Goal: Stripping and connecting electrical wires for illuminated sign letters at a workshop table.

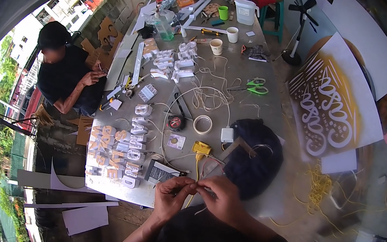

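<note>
At the near edge of the table, my left hand [171,195] and my right hand [218,196] meet with fingertips pinched together. A thin pale wire [200,211] shows just below them; the part between my fingers is mostly hidden. Beyond my left hand lies a metal-cased box with a label [162,172], probably a power supply. A yellow extension socket [202,148] sits ahead of my hands, its yellow cord running toward me. To their left stand rows of white channel letters [135,156], some with brown faces. Dark blue cloth [258,165] is bunched beyond my right hand.
A tape roll [202,124], a tape measure [176,122], green-handled scissors [257,86] and loose wire [212,94] lie farther up the table. Cups and a white jug [246,12] stand at the back. A co-worker [69,67] is at the left side. Yellow cord [318,187] tangles at right.
</note>
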The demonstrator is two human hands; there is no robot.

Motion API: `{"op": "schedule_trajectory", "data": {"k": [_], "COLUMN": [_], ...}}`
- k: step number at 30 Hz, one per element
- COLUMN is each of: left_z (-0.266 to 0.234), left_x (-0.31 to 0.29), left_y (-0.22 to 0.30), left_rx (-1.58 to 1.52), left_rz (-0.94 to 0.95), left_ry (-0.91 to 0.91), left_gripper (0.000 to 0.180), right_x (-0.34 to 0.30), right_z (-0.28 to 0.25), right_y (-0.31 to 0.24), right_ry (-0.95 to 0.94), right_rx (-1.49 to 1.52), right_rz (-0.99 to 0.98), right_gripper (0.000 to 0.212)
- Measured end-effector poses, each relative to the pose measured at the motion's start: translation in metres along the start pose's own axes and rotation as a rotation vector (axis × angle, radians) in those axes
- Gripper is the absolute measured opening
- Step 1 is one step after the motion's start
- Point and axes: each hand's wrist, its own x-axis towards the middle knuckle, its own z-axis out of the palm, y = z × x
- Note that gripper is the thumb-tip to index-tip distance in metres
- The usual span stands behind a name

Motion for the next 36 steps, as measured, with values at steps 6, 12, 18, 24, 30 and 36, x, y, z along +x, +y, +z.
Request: {"op": "schedule_trajectory", "data": {"k": [6,12,18,24,30,36], "left_z": [-0.012,-0.035,-0.062,-0.084,-0.102,-0.119], "left_x": [-0.006,-0.018,-0.027,-0.036,-0.028,-0.03], "left_y": [0.0,0.006,0.002,0.022,0.034,0.043], "left_rx": [-0.137,-0.339,-0.353,-0.212,-0.089,-0.184], "left_rz": [-0.015,-0.09,-0.06,0.167,0.312,0.411], "left_ry": [-0.091,-0.19,-0.243,-0.148,-0.132,-0.125], "left_gripper": [0.01,0.01,0.012,0.006,0.008,0.011], "right_x": [-0.008,-0.016,-0.014,-0.009,0.001,0.014], "right_z": [0.01,0.027,0.051,0.071,0.085,0.092], "right_y": [-0.014,-0.046,-0.067,-0.092,-0.097,-0.113], "right_ry": [0.033,0.012,0.036,0.026,0.031,0.021], "right_rx": [-0.061,-0.104,-0.166,-0.218,-0.269,-0.231], "right_rz": [-0.062,-0.048,-0.047,-0.124,-0.187,-0.276], "right_gripper": [0.016,0.018,0.019,0.02,0.023,0.022]}}
